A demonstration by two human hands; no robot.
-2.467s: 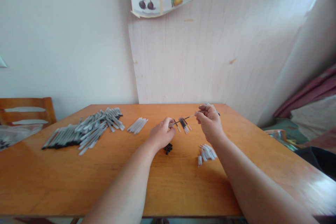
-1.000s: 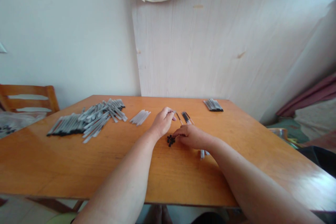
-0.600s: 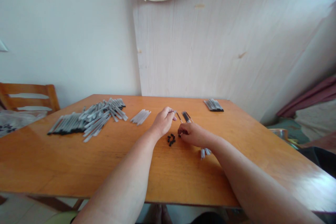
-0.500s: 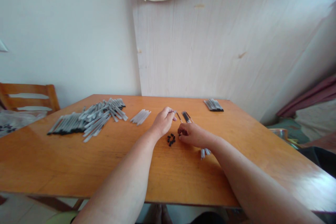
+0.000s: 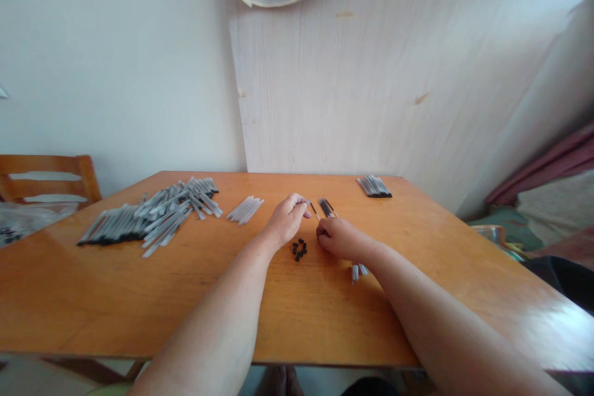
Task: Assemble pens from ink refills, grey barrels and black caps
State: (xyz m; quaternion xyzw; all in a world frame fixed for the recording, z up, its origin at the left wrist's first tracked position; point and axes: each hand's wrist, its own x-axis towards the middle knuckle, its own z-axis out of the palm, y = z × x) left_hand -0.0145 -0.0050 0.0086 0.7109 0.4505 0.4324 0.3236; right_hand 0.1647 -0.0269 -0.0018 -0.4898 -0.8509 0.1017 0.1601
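My left hand (image 5: 288, 223) pinches a thin rod (image 5: 314, 211), my right hand (image 5: 341, 239) curls shut beside the black caps (image 5: 299, 249); its contents I cannot tell.

We have a single view, from a camera worn on the person's head, so there is no second view to share any part of the scene with. We look forward and slightly down across a wooden table (image 5: 139, 297), whose near edge runs just above the bottom of the frame. The far edge meets a pale wall (image 5: 116, 74) straight ahead, so we face that wall squarely. Both forearms enter from the bottom, and the left hand (image 5: 288, 223) and right hand (image 5: 341, 240) sit near the centre, at arm's reach. The lens is wide: a chair (image 5: 46, 176) shows at far left, bedding (image 5: 552, 192) at far right.
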